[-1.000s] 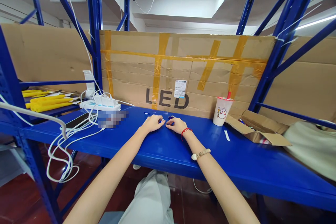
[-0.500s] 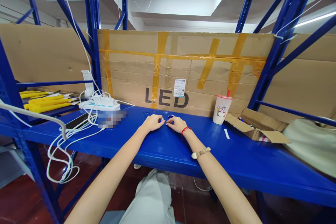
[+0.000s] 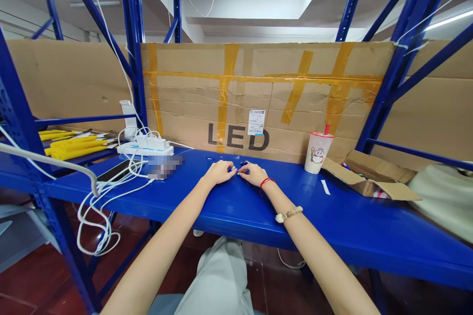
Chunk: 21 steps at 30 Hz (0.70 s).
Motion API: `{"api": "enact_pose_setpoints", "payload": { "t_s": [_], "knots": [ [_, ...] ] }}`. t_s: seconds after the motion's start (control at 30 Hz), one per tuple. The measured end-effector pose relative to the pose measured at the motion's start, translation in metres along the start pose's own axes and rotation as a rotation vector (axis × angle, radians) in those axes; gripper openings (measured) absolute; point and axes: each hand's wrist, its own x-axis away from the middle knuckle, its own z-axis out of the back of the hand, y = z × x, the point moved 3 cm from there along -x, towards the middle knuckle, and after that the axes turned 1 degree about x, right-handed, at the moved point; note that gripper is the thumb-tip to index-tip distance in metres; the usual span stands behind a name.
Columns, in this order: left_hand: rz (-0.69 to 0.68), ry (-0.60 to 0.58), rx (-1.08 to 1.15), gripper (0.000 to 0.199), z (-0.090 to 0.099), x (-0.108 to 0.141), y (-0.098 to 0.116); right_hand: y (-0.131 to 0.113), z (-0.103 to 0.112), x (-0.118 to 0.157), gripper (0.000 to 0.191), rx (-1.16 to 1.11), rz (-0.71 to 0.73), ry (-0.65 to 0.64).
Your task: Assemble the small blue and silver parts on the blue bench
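Both hands rest close together over the blue tabletop (image 3: 177,202), their fingertips a short gap apart. My left hand (image 3: 219,173) is closed, with a small blue piece (image 3: 231,170) at its fingertips. My right hand (image 3: 254,175) has its fingers pinched together, and a small dark-blue piece (image 3: 244,163) shows at them. Both pieces are too small and too covered to name. A little slim dark-blue item (image 3: 210,159) lies on the tabletop just beyond my left hand.
A white cup (image 3: 317,153) with a red straw and an opened cardboard box (image 3: 388,188) stand to the right, near a white strip (image 3: 325,187). Leftward are tangled white cables (image 3: 107,206), a power strip (image 3: 153,146), a phone (image 3: 114,171) and yellow-handled tools (image 3: 77,147). Cardboard (image 3: 185,98) walls the back.
The whole view has shifted slightly to the right across the frame. My hands keep nearly the same pose, close together over the table.
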Motion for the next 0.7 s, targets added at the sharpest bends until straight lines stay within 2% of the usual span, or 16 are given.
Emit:
{"api": "enact_pose_setpoints", "payload": {
  "t_s": [0.4, 0.53, 0.7],
  "knots": [
    [-0.014, -0.007, -0.036, 0.029, -0.001, -0.001, 0.001, 0.000, 0.001, 0.001, 0.017, 0.005, -0.020, 0.006],
    [-0.015, -0.007, -0.039, 0.029, -0.001, 0.000, 0.001, 0.001, 0.005, 0.001, 0.018, 0.027, -0.058, 0.067],
    [-0.013, -0.014, -0.056, 0.030, 0.000, 0.001, 0.002, -0.002, 0.013, 0.003, 0.017, 0.001, -0.035, 0.176]
  ]
}}
